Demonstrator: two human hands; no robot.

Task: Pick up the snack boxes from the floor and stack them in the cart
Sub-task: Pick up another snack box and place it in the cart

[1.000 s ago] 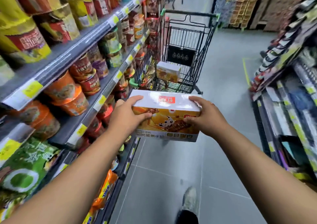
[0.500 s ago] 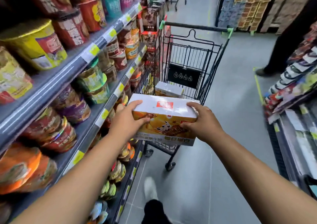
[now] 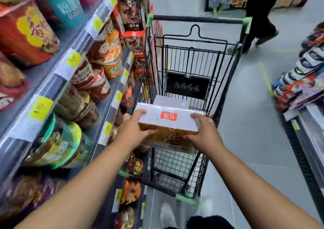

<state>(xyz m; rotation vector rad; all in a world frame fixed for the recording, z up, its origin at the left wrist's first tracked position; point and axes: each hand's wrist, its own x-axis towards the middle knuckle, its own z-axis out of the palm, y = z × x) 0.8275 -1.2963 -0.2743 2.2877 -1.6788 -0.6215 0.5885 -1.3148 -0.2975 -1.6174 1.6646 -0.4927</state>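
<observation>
Far left: store shelves [image 3: 52, 86], blurred, packed with noodle tubs [image 3: 26, 29] and bowls, yellow price tags [image 3: 41, 108] along the rails.

Left hand [image 3: 131, 132] gripping the left end of the snack box [image 3: 168, 122], one digit laid over the white top, the rest curled against the printed front face.

Snack box held level-ish in the air over the near end of the cart [image 3: 196, 19], white top up, red label in the middle, orange picture side facing the camera. Not yet set down.

Just beyond it, second box [image 3: 171, 101] lying inside the cart basket, white top showing, near part hidden behind the held one; touching or not, cannot tell.

Cart black wire with green corner caps, parked close along the shelves, handle at the far end. Pale shoe [image 3: 167, 214] on the grey floor below the near end.

Right hand [image 3: 205, 132] clamped on the right end of the same box, fingers over the top corner, thumb on the front.

Upper right: legs of a passer-by [image 3: 259, 23] in dark clothes. Far right: low rack of packets [image 3: 305, 74], blurred.
</observation>
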